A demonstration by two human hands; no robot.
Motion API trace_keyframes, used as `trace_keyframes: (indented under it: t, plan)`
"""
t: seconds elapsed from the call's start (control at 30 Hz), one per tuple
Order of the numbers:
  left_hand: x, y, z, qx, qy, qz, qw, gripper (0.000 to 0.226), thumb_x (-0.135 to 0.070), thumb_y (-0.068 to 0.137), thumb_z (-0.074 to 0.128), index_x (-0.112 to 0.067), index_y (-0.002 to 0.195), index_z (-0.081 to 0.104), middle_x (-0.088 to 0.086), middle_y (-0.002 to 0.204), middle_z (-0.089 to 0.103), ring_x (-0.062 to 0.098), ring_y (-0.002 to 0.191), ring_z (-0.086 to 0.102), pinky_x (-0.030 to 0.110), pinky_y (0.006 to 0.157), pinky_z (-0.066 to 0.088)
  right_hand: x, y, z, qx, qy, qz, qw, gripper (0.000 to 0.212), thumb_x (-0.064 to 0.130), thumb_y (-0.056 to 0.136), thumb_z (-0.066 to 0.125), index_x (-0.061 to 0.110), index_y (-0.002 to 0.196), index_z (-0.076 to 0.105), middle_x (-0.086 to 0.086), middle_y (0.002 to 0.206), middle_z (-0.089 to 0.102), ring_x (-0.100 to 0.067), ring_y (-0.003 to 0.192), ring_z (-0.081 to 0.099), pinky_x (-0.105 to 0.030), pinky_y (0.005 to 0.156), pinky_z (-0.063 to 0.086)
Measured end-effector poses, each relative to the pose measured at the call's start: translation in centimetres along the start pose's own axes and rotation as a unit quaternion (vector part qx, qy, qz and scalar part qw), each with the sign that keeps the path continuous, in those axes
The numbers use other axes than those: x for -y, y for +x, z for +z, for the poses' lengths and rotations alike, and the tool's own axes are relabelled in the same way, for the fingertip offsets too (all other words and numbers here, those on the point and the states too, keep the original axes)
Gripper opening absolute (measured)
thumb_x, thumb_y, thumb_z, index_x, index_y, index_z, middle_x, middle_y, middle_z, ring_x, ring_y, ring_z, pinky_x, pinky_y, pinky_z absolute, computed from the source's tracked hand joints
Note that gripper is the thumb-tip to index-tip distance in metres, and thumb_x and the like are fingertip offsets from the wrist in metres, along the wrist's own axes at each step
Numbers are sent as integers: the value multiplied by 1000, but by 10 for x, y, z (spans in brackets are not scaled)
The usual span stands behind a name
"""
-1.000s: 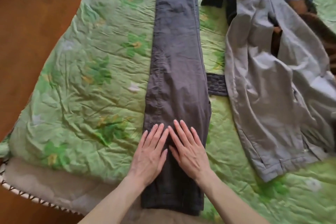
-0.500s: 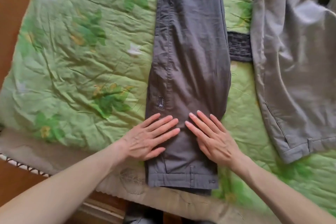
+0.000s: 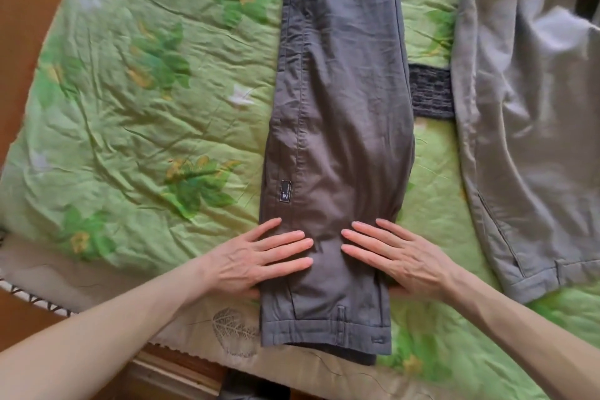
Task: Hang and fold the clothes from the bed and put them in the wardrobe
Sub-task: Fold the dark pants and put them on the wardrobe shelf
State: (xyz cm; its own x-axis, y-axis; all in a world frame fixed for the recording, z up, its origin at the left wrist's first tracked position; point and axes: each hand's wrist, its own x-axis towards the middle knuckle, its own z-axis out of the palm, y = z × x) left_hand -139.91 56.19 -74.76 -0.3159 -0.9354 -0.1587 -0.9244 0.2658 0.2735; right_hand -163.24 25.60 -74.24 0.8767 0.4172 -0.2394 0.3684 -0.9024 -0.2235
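Since half a second ago, both hands have been slid apart: the left hand and right hand are pressed flat, fingers straight, on the dark grey trousers, laid lengthwise on the bed's green quilt, a grey jacket nearby.
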Motion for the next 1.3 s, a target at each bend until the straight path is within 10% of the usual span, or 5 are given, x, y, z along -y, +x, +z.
trace_keyframes:
  t: [0.37,0.73,0.93,1.1,1.3]
  plan:
    - [9,1,-10,56,-74,12,996,104,-78,90,45,-20,169,9,10,176,3,30,163,0,54,129,1,25,-8,9,-58,-37,-51,996,77,19,89,49,28,163,28,-4,171,23,-24,158,19,-49,127,15]
    - [0,9,-18,-60,-177,-42,981,71,-42,83,71,-17,148,56,2,158,52,20,154,38,44,128,23,32,11,-13,-91,226,35,969,60,41,100,56,13,153,47,4,163,40,-14,154,31,-46,127,18]
    - [-22,18,-37,-224,-512,-286,778,42,-31,86,75,-28,128,71,-14,119,76,5,112,71,25,97,55,33,14,-24,-259,338,210,880,41,11,88,72,10,129,67,0,137,61,-14,131,57,-29,109,44]
    - [-12,48,-49,-282,-514,-495,641,10,-40,82,78,-30,82,78,-22,78,76,-8,72,67,23,66,54,37,33,-35,-349,400,409,742,15,12,97,64,22,108,62,13,93,67,-6,84,64,-22,78,51]
    - [13,76,-51,-279,-503,-536,618,35,-27,100,70,-12,69,66,-19,63,67,-6,60,55,17,60,46,30,60,-39,-326,445,510,660,12,31,102,54,23,94,52,8,80,61,-10,73,57,-35,69,44]
